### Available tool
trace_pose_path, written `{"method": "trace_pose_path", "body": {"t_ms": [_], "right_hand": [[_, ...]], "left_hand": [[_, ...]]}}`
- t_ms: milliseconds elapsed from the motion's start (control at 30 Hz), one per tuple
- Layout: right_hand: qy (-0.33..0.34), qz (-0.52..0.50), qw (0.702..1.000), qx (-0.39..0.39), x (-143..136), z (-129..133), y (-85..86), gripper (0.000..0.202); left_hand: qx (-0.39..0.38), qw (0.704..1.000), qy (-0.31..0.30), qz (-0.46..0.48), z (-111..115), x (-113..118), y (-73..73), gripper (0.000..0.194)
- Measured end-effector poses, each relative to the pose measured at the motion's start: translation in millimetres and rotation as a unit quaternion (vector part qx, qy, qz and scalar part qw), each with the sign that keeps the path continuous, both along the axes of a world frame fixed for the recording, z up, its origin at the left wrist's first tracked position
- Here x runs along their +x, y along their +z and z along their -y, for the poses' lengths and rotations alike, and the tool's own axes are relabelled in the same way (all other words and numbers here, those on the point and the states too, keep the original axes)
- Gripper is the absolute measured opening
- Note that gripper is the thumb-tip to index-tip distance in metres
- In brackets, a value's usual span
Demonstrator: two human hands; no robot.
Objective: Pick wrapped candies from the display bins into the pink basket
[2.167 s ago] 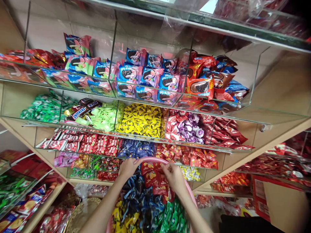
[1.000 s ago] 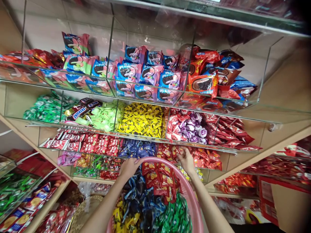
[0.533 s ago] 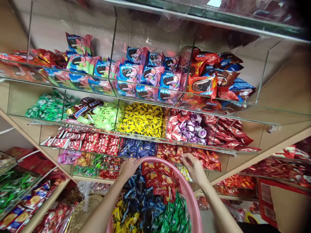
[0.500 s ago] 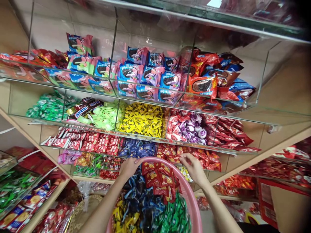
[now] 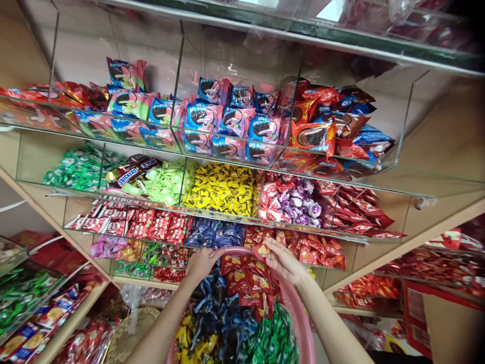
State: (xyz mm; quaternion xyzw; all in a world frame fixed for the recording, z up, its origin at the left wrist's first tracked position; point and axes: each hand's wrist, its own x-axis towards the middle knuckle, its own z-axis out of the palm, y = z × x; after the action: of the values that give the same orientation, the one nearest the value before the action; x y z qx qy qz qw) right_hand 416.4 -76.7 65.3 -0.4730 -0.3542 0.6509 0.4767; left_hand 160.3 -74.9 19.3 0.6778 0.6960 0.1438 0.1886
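A pink basket [image 5: 303, 323] at the bottom centre holds red packets with orange pictures [image 5: 248, 283], dark blue packets [image 5: 223, 313], green packets [image 5: 271, 333] and yellow ones [image 5: 195, 338]. My left hand [image 5: 200, 264] is closed on the basket's far left rim. Over the far right rim, my right hand [image 5: 281, 260] pinches a red candy packet [image 5: 260, 251] between thumb and fingers. Just behind it lies a shelf compartment of similar red packets [image 5: 322, 250].
Glass-divided shelves rise ahead, with yellow candies [image 5: 223, 189], purple and red candies [image 5: 301, 202] and blue-pink cookie packs [image 5: 204, 116]. A glass shelf edge [image 5: 212, 217] crosses above my hands. A cardboard box [image 5: 450, 318] stands at the lower right.
My right hand has moved left over the basket's rim, and a red packet now shows in its fingers. My left hand has stayed on the rim.
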Motion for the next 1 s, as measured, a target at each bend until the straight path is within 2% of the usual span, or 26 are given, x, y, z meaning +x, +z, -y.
{"method": "trace_pose_path", "body": {"t_ms": [100, 167, 300, 467, 600, 733, 833, 1000], "right_hand": [[0.071, -0.062, 0.995, -0.019, -8, -6, 1.0, 0.031], [0.112, -0.045, 0.993, -0.015, -13, -9, 0.3, 0.038], [0.171, 0.095, 0.981, 0.005, -21, -19, -3.0, 0.041], [0.242, 0.226, 0.942, 0.061, -37, -42, -0.3, 0.051], [0.274, 0.211, 0.936, 0.066, -47, -51, 1.9, 0.048], [0.287, 0.196, 0.933, 0.093, -47, -50, -6.5, 0.041], [0.309, 0.292, 0.891, 0.157, -48, -48, -12.2, 0.036], [0.269, 0.473, 0.779, 0.311, -66, -39, -8.1, 0.028]], "left_hand": [[-0.005, 1.000, 0.000, 0.004, 0, -1, 0.2, 0.069], [-0.008, 1.000, 0.003, 0.004, 0, -1, 0.0, 0.070], [-0.004, 1.000, 0.006, 0.001, 0, -1, -0.6, 0.071], [-0.001, 1.000, -0.004, 0.013, 0, -1, -1.0, 0.070], [0.002, 1.000, 0.006, 0.010, 0, -1, -2.5, 0.070], [0.002, 1.000, 0.004, 0.011, -2, -2, -4.4, 0.069], [0.000, 1.000, 0.003, 0.012, -2, -2, -5.4, 0.069], [0.002, 1.000, 0.000, 0.003, -3, -2, -6.2, 0.067]]}}
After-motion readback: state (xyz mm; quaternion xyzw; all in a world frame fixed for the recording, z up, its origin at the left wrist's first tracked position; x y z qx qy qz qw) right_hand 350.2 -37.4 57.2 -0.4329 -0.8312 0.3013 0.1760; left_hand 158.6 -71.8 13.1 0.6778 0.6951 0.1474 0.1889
